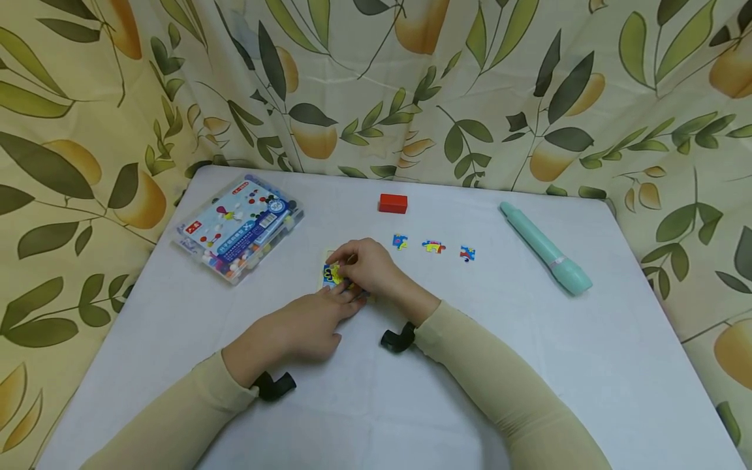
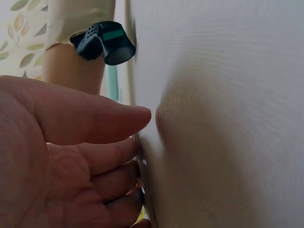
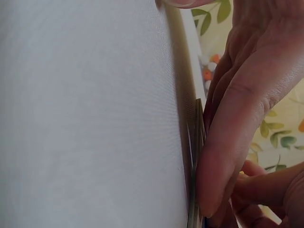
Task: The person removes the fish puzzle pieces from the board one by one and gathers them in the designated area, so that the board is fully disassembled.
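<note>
Here, your hands meet over a small jigsaw board (image 1: 328, 279) near the middle of the white-covered worktop (image 1: 364, 405). Your left hand (image 1: 305, 323) lies with fingers extended over its lower part; your right hand (image 1: 370, 267) bends over its upper part, and whether its fingertips pinch a piece cannot be told. The head view alone shows three loose jigsaw pieces (image 1: 433, 247) in a row to the right of your right hand, a red block (image 1: 393, 203) beyond the leftmost, and a mint-green wand (image 1: 543, 247) farther right. The right wrist view adds the board's thin, layered edge, with a finger of your left hand against it; the left wrist view shows your left thumb (image 2: 109, 118) just beside the cloth. Container: a clear plastic case (image 1: 269, 247), left of your hands, holds many-coloured balls (image 1: 223, 266) beneath a blue printed sheet (image 1: 235, 222).
</note>
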Available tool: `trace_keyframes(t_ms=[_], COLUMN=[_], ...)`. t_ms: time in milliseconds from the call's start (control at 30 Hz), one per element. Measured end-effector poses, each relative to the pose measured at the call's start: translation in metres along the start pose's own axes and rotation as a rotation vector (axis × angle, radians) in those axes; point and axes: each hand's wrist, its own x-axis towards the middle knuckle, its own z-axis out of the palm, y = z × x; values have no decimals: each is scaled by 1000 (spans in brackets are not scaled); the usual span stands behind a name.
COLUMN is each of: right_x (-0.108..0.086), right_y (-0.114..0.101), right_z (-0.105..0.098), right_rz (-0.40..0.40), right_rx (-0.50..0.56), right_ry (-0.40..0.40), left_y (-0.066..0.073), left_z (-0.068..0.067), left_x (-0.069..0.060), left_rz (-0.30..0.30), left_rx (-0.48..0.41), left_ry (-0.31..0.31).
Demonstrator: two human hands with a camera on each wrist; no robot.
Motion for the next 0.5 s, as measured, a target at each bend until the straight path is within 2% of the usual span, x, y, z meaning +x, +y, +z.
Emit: trace_keyframes(t_ms=[233,500], right_x=[-1,1], right_y=[0,1], right_z=[1,0], right_rz=[-54,-29], right_rx=[-5,-5], right_ry=[-19,-8], left_y=[-1,1], left_z=[-2,-4], left_x=[0,1], left_rz=[-15,-14], left_rx=[-35,-48], left_ry=[-30,-32])
